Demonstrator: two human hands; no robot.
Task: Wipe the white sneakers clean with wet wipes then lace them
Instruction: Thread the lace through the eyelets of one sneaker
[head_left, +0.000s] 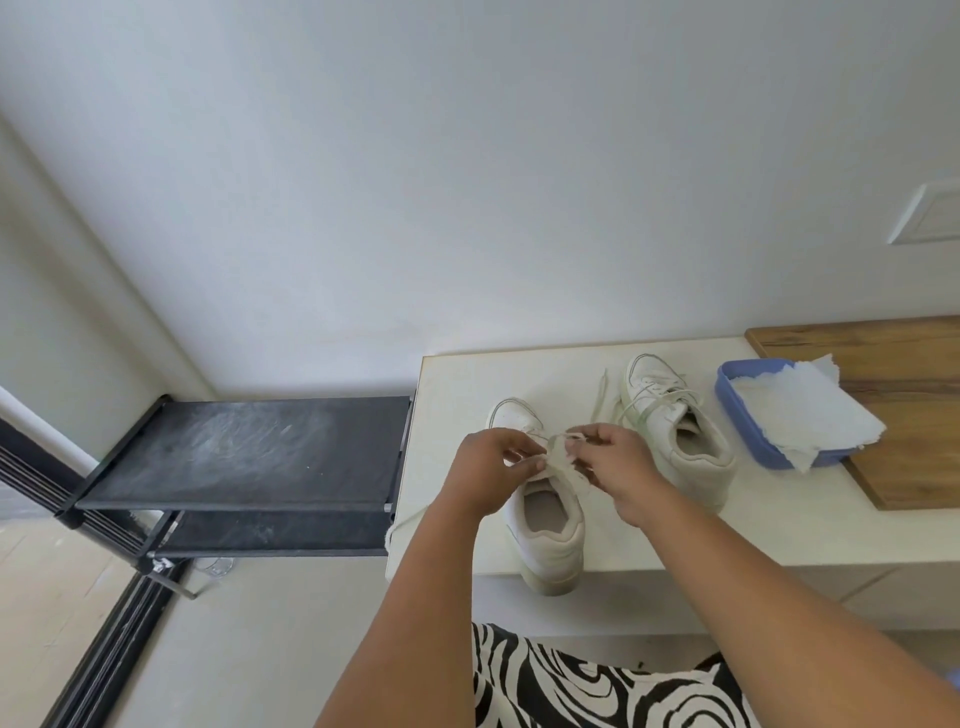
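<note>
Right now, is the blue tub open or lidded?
Open: the blue tub has no lid on, and white wipes spill over its rim.

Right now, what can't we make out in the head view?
- Near sneaker: eyelets and tongue hidden behind both hands, left and right.
- Lace: its threading is too small and blurred to tell.
- Blue tray: contents covered by the wipes.
- Wooden board: cut off by the right edge.

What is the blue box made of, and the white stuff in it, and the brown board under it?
The blue box looks like plastic: smooth, even colour, rounded rim. The white stuff looks like soft paper or wipe cloth: crinkled, with ragged edges. The brown board looks like wood or wood-print laminate: grain streaks show.
</note>
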